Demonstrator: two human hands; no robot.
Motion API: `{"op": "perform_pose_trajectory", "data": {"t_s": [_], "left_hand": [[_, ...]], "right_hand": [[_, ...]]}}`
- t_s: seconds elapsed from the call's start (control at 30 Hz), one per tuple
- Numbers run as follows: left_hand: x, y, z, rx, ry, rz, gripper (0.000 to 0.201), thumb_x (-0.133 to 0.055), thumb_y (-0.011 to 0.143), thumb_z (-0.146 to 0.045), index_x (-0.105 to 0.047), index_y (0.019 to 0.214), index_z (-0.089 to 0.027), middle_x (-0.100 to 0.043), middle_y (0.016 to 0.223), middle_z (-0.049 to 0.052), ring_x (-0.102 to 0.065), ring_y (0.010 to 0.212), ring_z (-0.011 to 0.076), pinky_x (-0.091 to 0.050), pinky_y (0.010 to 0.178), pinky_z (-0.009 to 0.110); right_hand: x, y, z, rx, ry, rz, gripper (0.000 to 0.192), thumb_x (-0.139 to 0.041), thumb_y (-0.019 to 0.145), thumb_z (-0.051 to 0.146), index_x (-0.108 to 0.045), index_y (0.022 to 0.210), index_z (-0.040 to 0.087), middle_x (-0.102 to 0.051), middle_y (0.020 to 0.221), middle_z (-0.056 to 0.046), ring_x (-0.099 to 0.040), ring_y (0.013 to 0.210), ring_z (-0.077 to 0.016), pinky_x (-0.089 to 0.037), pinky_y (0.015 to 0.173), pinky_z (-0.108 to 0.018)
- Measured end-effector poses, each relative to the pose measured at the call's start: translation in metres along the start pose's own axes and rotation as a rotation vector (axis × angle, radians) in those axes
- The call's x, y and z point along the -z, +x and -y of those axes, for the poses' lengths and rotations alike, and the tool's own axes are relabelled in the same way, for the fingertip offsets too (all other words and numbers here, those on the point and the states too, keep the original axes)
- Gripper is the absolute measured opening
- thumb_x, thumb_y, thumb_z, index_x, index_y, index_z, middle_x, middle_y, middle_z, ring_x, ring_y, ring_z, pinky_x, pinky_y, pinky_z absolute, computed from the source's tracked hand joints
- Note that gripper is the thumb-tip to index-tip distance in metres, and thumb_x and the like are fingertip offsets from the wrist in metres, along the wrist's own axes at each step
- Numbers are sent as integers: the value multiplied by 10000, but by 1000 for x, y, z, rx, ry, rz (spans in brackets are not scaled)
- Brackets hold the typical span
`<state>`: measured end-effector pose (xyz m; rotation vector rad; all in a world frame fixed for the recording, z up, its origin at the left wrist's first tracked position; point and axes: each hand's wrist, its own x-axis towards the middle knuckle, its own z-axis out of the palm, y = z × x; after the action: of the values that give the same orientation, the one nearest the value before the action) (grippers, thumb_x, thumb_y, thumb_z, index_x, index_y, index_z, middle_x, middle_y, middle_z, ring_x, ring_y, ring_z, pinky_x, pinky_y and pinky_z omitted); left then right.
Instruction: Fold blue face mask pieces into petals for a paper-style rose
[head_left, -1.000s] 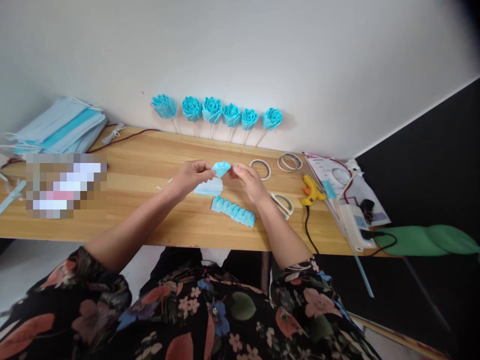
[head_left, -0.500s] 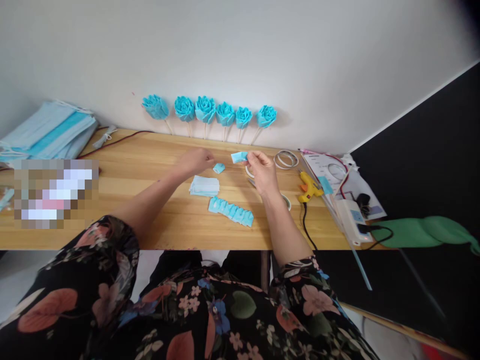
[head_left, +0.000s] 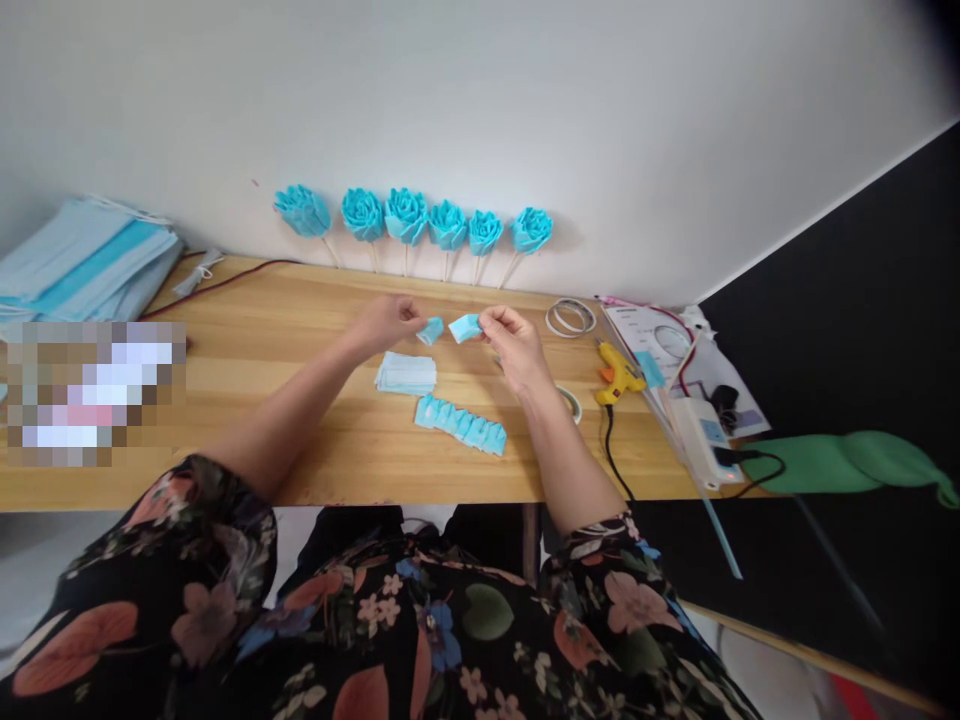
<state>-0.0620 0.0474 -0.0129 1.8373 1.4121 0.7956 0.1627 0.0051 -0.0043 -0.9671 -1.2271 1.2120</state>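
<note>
Between the thumb and fingers of my left hand (head_left: 391, 322) is a small folded light-blue piece (head_left: 430, 331), like cut face-mask fabric. My right hand (head_left: 516, 345) pinches a second folded blue strip (head_left: 465, 328) by its right end, a short gap from the first. Just below my left hand lies a stack of flat pale-blue rectangles (head_left: 406, 373). Nearer my body a row of overlapping folded blue petals (head_left: 460, 424) slants down to the right.
Several blue fabric roses (head_left: 406, 217) on sticks lean against the wall. Right of my hand are tape rolls (head_left: 571, 318), a yellow glue gun (head_left: 619, 373) with a black cord, papers (head_left: 660, 335) and a power strip (head_left: 700, 440). Face masks (head_left: 82, 255) are piled at far left.
My left fingers have closed on the small folded piece that lay beside them. My right hand has moved a little left and down with its strip, bringing the two pieces closer together.
</note>
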Motion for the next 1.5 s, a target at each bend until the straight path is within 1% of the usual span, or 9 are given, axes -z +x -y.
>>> {"op": "perform_pose_trajectory", "data": {"t_s": [0.07, 0.17, 0.3, 0.4, 0.5, 0.83, 0.97, 1.27, 1.5], "left_hand": [[8, -21, -10, -51, -147, -46, 171, -680, 764, -342, -614, 755, -185, -721, 759, 42, -651, 720, 179, -458, 633, 269], [14, -49, -22, -46, -327, -20, 196, -680, 775, -341, -558, 779, -188, -707, 728, 34, -690, 702, 178, -497, 635, 271], [11, -65, -24, -65, -447, -35, 194, -703, 768, -311, -558, 791, -184, -697, 698, 14, -710, 675, 166, -538, 648, 269], [6, -66, -20, -80, -488, -74, 189, -712, 767, -296, -582, 828, -173, -720, 741, 25, -705, 670, 153, -562, 668, 276], [1, -65, -18, -113, -459, -110, 188, -710, 782, -285, -621, 895, -164, -753, 840, 49, -714, 738, 158, -576, 699, 277], [-1, -72, -21, -177, -344, -105, 224, -656, 832, -240, -687, 1040, -163, -776, 897, 47, -730, 808, 167, -592, 722, 258], [-1, -72, -20, -175, -368, -81, 251, -675, 842, -277, -680, 1067, -165, -772, 912, 51, -730, 805, 167, -596, 743, 269], [-8, -68, -13, -162, -580, -18, 305, -693, 850, -339, -648, 1087, -152, -737, 906, 51, -711, 805, 162, -600, 738, 299], [-3, -72, -20, -154, -541, -26, 410, -693, 868, -510, -673, 1089, -164, -719, 881, 47, -679, 784, 163, -573, 707, 287]], "right_hand": [[-3, -3, 0, -13, -34, 62, 373, -840, 650, 535, -669, 741, 217, -613, 710, 35, -545, 701, -109, -469, 726, -261], [-9, -8, -2, -37, -107, 117, 385, -827, 655, 557, -673, 740, 214, -626, 719, 26, -539, 712, -119, -458, 714, -267], [-21, -14, -6, -68, -146, 179, 393, -816, 661, 567, -679, 747, 209, -641, 732, 19, -535, 711, -123, -456, 712, -272], [-26, -17, -8, -69, -138, 210, 380, -816, 666, 556, -682, 745, 209, -650, 736, 16, -548, 719, -126, -471, 734, -278], [-26, -17, -9, -66, -154, 192, 370, -811, 672, 555, -682, 745, 215, -650, 734, 15, -550, 722, -130, -473, 731, -279], [-22, -15, -14, -29, -193, 182, 310, -782, 732, 509, -692, 773, 215, -654, 743, 16, -544, 715, -123, -454, 706, -267], [-21, -14, -14, -21, -230, 183, 315, -768, 745, 520, -689, 780, 216, -657, 739, 15, -546, 711, -127, -460, 702, -271], [-21, -15, -14, -13, -248, 179, 293, -767, 741, 500, -685, 765, 220, -652, 719, 15, -542, 690, -129, -458, 674, -277], [-22, -14, -14, -17, -232, 179, 297, -774, 736, 498, -680, 757, 217, -659, 731, 17, -551, 694, -128, -454, 679, -276]]}}
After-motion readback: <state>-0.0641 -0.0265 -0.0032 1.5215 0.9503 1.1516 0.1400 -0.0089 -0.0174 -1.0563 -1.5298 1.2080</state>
